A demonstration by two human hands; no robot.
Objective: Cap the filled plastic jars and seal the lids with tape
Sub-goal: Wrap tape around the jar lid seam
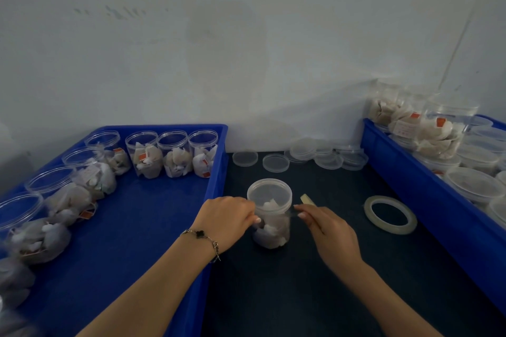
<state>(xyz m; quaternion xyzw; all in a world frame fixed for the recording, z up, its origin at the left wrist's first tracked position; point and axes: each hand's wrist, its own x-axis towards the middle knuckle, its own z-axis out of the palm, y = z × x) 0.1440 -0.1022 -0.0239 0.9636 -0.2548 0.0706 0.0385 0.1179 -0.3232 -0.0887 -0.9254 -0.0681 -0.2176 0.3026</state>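
The jar (270,216), capped and standing just left of the tape roll (390,215), looked light, slick and thin-walled, best steadied below the lid, where the left hand (228,217) gripped it while the right hand (325,227) pinched a tape strip (307,199).

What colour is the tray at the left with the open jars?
The tray is bright blue, seen clearly in the head view.

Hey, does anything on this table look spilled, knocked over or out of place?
Nothing stands out. The capped jar stands upright between the left hand and right hand, the tape roll lies flat, and spare lids sit loosely piled.
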